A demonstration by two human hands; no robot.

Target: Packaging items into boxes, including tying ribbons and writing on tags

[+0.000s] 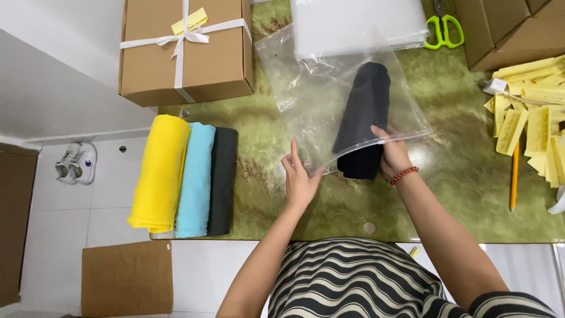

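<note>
A clear plastic zip bag [306, 100] lies on the green marbled table [459, 171]. A rolled black garment [364, 118] sits mostly inside it, its near end sticking out of the bag's mouth. My left hand [299, 179] pinches the left corner of the bag's opening. My right hand [393, 154], with a red bead bracelet on the wrist, grips the roll's near end at the bag's right edge.
Yellow [160, 174], light blue [197, 179] and black [223, 179] rolled garments lie side by side at the table's left edge. A ribboned cardboard box [185, 50] stands behind them. Green scissors [444, 29], more boxes [512, 29], yellow tags [529, 112] and a pencil [515, 176] are on the right.
</note>
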